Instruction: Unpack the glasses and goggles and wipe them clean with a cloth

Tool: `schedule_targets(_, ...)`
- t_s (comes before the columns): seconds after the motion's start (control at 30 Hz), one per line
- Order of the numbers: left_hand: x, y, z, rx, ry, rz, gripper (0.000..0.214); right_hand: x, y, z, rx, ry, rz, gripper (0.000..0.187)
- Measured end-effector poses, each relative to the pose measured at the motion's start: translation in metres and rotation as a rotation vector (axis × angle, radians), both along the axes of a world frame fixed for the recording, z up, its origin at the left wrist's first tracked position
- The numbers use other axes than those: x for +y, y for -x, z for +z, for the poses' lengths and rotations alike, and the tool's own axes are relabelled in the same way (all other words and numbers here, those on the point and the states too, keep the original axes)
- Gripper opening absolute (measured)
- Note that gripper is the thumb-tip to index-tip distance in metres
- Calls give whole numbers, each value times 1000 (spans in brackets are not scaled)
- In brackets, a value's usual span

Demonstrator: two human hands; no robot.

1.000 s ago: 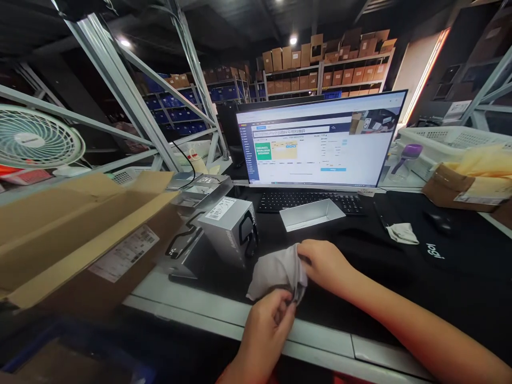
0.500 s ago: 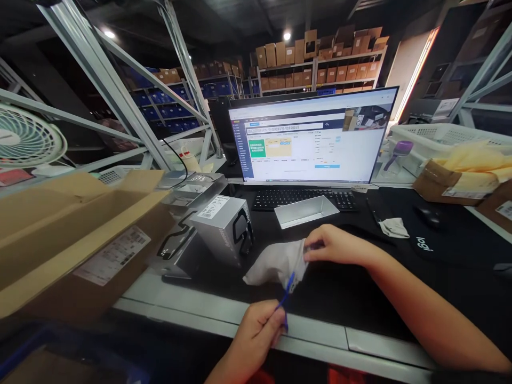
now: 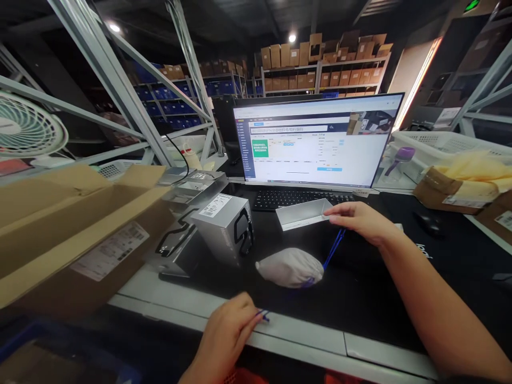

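A grey cloth drawstring bag [image 3: 291, 265] lies plump on the black desk mat, its mouth gathered at the right. From that mouth a blue cord [image 3: 334, 249] runs up to my right hand [image 3: 365, 223], whose closed fingers pinch it beside an open silver box piece [image 3: 302, 214]. My left hand [image 3: 231, 332] is closed near the front desk edge, with blue cord ends poking out of its fingers. An upright silver box [image 3: 224, 230] with a black printed pattern stands left of the bag. What fills the bag is hidden.
An open cardboard carton [image 3: 108, 250] occupies the left side, with another silver box [image 3: 180, 248] next to it. Behind are a keyboard [image 3: 288, 198] and a monitor [image 3: 320, 144]. A mouse [image 3: 429, 223] and a brown box of yellow material [image 3: 444, 189] are at right.
My right hand has let go of the bag's cloth and moved up and right with cord. My left hand has pulled left and slightly down. The bag's mouth has drawn together.
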State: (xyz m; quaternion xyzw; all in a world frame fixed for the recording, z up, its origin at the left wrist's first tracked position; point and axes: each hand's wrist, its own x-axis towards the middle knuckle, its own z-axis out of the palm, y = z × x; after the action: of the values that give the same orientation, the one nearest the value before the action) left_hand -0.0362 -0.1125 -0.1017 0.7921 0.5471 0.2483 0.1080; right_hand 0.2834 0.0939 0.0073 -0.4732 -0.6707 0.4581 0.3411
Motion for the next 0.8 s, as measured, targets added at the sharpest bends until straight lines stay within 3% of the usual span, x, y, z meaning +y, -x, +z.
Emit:
schedule_targets(0.07,11,0,-2,35,-148,57,39,-5,1,1,164,69,-10,50)
schedule_targets(0.13,24,0,-5,37,-197,37,38,-12,6,3,252,81,-4,50)
schedule_targets(0.37,63,-11,-21,-44,-8,6,26,-38,36,-3,149,65,292,37)
schedule_targets(0.47,76,-15,-22,-135,-15,-28,19,-47,47,-18,-58,-158,265,44)
schedule_targets(0.53,80,-16,-20,-207,-31,-38,18,-55,58,-31,-273,-322,277,66)
schedule_targets(0.63,82,-18,-15,-291,-21,-73,20,-68,79,-52,-633,-401,421,101)
schedule_targets(0.7,81,-17,-11,-315,-11,-94,21,-72,93,-62,-851,-447,459,104)
schedule_targets(0.8,79,-16,-7,-328,-8,-121,23,-72,104,-69,-1001,-540,410,84)
